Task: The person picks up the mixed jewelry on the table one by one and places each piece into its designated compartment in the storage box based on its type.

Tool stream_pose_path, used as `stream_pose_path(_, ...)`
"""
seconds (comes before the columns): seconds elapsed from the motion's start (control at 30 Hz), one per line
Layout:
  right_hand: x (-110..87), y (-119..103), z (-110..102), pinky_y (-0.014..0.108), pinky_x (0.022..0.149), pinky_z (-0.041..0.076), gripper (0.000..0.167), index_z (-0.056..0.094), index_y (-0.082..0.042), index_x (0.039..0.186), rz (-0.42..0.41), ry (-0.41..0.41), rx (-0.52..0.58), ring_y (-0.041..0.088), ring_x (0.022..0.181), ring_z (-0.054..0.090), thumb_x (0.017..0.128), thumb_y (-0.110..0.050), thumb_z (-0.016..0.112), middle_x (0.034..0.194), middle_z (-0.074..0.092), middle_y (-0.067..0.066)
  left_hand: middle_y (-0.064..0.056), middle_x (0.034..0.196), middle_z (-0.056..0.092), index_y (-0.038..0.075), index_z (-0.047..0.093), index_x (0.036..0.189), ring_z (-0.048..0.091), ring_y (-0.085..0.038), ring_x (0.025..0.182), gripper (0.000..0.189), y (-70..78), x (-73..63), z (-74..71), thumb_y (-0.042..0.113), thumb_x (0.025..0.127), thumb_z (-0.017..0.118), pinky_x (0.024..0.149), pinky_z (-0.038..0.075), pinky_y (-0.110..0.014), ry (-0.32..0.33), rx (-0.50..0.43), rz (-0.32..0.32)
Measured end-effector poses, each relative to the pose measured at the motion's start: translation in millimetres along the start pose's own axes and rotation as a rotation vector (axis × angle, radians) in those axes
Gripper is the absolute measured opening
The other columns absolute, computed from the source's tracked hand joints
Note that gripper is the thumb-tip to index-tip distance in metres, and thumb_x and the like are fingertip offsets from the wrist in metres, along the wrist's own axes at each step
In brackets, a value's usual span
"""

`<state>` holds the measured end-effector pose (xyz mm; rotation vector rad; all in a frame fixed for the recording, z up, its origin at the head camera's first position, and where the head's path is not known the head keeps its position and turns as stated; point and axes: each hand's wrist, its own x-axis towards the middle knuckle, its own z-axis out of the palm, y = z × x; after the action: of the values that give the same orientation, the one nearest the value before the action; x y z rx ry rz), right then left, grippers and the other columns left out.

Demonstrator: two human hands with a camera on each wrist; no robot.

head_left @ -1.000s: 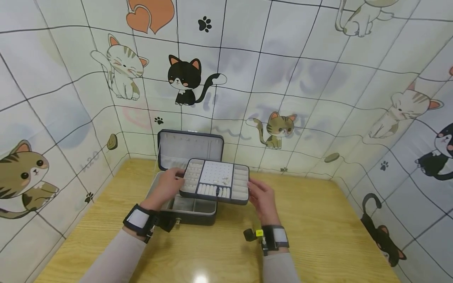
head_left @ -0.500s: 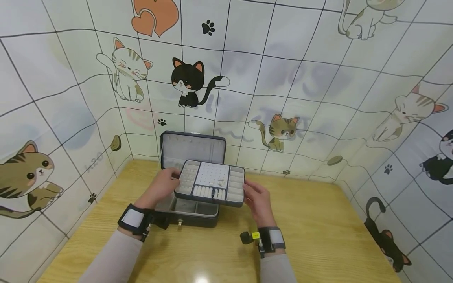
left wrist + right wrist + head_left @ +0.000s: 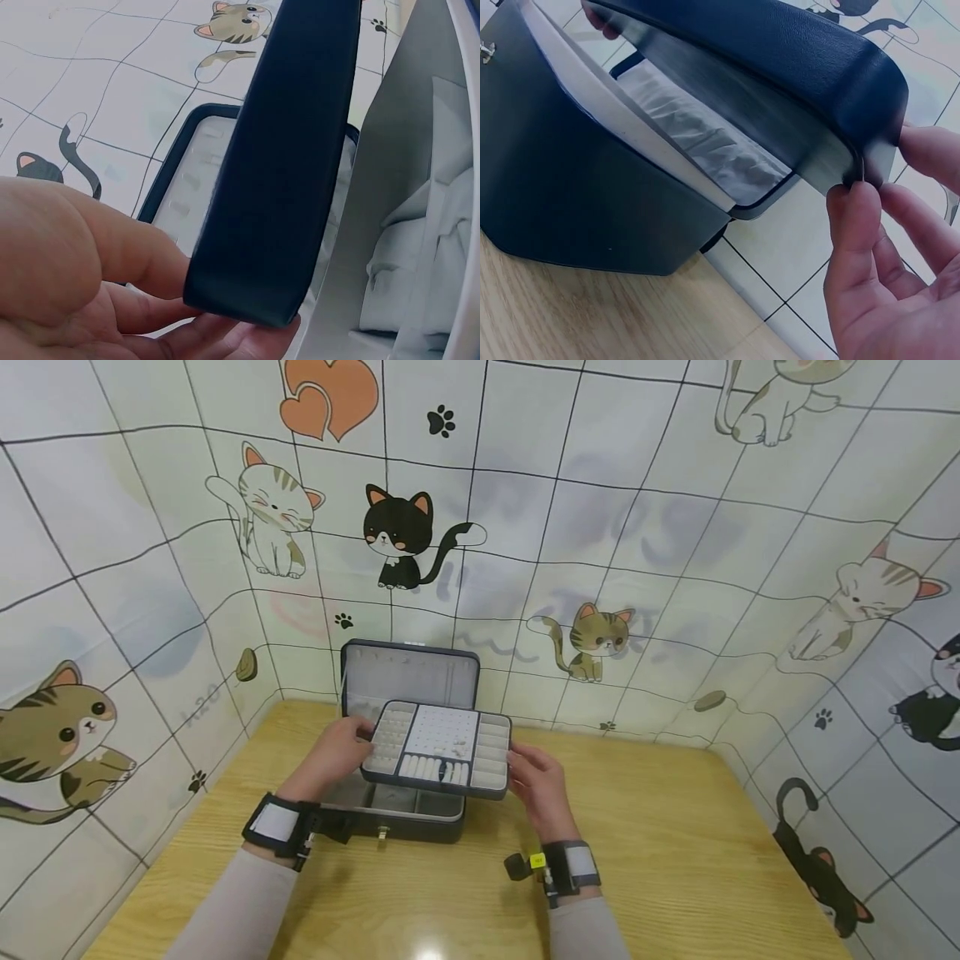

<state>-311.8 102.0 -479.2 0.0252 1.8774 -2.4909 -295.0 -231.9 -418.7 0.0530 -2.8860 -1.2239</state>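
A navy jewelry tray (image 3: 442, 731) with pale lining, a dotted middle panel, side compartments and ring rolls hangs tilted above an open jewelry box (image 3: 360, 824). My left hand (image 3: 337, 760) grips its left end, thumb above and fingers below, as the left wrist view shows. At the opposite end, my right hand (image 3: 542, 789) pinches the tray's lower corner between thumb and fingers. Tiny pieces, too small to identify, lie on the dotted panel. A dark item (image 3: 442, 770) sits among the ring rolls. Part of the box's interior is hidden under the tray.
The box's lid (image 3: 408, 677) stands upright at the back, near the cat-printed wall covering (image 3: 495, 510). A metal clasp (image 3: 383, 832) is on the box front. The wooden table (image 3: 645, 827) extends to the right and in front.
Both hands have shifted the tray a little to the left, so more of it is over the box. The head view has also shifted slightly.
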Motion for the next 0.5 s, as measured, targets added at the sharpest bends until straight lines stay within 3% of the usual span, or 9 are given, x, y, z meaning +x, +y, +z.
stream_pose_path(0.5, 1.4, 11.3, 5.1, 0.026, 0.081, 0.061, 0.035, 0.072, -0.002, 0.132, -0.004, -0.060, -0.008, 0.012, 0.088, 0.074, 0.098, -0.011, 0.074, 0.107, 0.077, -0.002, -0.029, 0.123, 0.068, -0.011, 0.063, 0.125, 0.064, -0.035, 0.103, 0.035, -12.2, 3.7, -4.1, 0.001, 0.092, 0.061, 0.086, 0.056, -0.048, 0.013, 0.097, 0.041)
